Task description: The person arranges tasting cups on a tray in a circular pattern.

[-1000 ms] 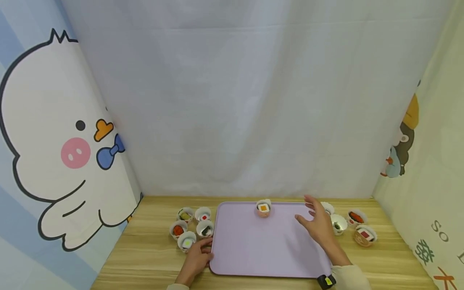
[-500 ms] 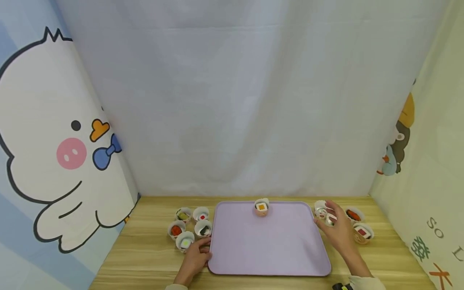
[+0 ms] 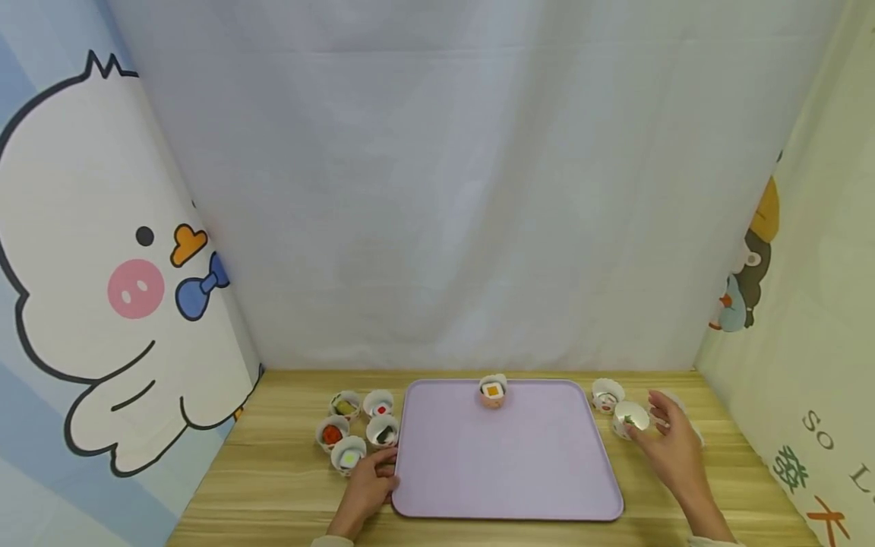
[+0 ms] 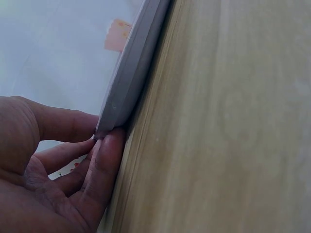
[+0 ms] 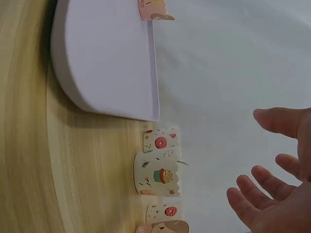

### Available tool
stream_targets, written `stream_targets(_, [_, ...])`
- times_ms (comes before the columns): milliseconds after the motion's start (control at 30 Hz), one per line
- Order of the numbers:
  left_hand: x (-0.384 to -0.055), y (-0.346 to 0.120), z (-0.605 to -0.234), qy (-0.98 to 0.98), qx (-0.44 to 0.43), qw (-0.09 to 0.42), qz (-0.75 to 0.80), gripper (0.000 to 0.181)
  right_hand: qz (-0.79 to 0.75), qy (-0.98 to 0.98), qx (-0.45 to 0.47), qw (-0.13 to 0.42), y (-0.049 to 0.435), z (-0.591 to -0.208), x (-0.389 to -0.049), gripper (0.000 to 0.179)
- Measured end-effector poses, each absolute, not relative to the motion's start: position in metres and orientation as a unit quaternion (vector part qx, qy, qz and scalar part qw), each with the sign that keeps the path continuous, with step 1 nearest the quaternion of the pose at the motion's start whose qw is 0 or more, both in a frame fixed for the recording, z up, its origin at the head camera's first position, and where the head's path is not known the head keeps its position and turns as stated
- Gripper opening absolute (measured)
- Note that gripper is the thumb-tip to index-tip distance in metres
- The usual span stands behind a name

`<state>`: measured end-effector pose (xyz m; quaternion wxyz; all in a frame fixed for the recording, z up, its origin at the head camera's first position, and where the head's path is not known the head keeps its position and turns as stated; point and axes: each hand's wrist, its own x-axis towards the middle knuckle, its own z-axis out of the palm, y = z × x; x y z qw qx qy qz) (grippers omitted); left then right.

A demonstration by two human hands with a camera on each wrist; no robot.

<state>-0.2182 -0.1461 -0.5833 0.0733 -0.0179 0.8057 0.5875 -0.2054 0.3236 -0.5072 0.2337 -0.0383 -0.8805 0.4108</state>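
At the left edge of the lilac tray (image 3: pixel 506 471), my left hand (image 3: pixel 365 490) holds the rim. In the left wrist view its fingertips (image 4: pixel 85 127) meet at the tray's corner, low by the wooden table. My right hand (image 3: pixel 673 452) is over the right-hand cups, fingers spread and apart from the thumb, holding nothing. Closest to its thumb is a white paper cup (image 3: pixel 630 416) with something green inside; in the right wrist view this cup (image 5: pixel 158 174) has a cupcake print. Behind the hand, other cups are mostly hidden.
A pink paper cup (image 3: pixel 492 393) with a white and orange piece sits at the tray's back edge. Left of the tray stand several filled cups, one with red filling (image 3: pixel 333 434). Another white cup (image 3: pixel 607 396) is at the back right. Curtains (image 3: pixel 465 190) enclose the table.
My right hand has moved right from over the tray to the cups beside it, and now covers the rightmost ones. My left hand stays at the tray's edge.
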Motion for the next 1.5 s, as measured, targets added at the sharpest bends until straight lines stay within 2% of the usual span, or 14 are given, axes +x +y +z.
stream_targets(200, [-0.219, -0.146, -0.585, 0.804, -0.016, 0.073, 0.590, 0.056, 0.402, -0.885, -0.074, 0.221, 0.338, -0.511, -0.202, 0.063])
stream_targets(367, [-0.219, -0.146, -0.586, 0.802, -0.013, 0.072, 0.593, 0.056, 0.388, -0.895, -0.102, 0.197, 0.349, -0.512, -0.198, 0.073])
stream_targets(667, [-0.219, -0.147, -0.585, 0.804, -0.015, 0.077, 0.590, 0.055, 0.367, -0.894, -0.118, 0.227, 0.366, -0.523, -0.198, 0.076])
stream_targets(1000, [-0.218, -0.147, -0.583, 0.803, -0.010, 0.078, 0.591, 0.056, 0.399, -0.888, -0.169, 0.152, 0.384, -0.537, -0.203, 0.086])
stream_targets(1500, [-0.218, -0.146, -0.584, 0.801, -0.014, 0.074, 0.595, 0.056, 0.427, -0.877, -0.194, 0.105, 0.397, -0.552, -0.211, 0.091])
